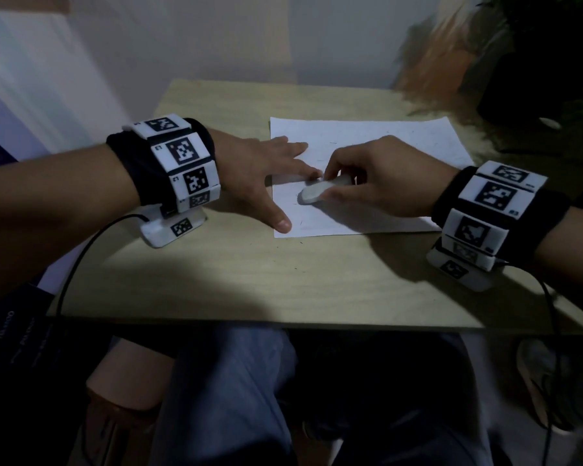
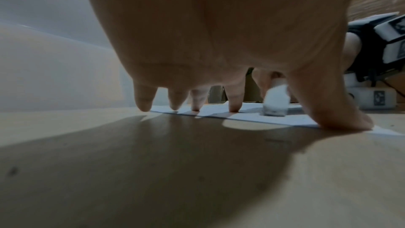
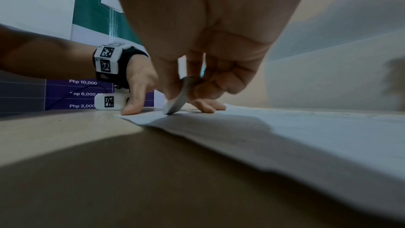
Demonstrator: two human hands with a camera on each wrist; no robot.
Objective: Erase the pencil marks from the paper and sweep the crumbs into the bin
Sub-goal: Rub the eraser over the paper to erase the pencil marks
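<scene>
On paper (image 1: 401, 142): right hand (image 1: 377, 183) pinching eraser (image 1: 320, 191), tip seemingly touching.

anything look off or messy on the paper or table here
Nothing serious. The paper lies flat under the left hand, slightly askew to the table edge. The right hand holds the eraser on it; dark specks dot the sheet.

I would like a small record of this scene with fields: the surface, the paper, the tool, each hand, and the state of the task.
surface: light wooden table
paper: white rectangular sheet, flat on the table, faint pencil marks remain
tool: white oblong eraser, tilted, lower end on the sheet
left hand: fingers spread, pressing the sheet's left edge
right hand: grip pinches the eraser
task state: erasing; no bin in view
</scene>
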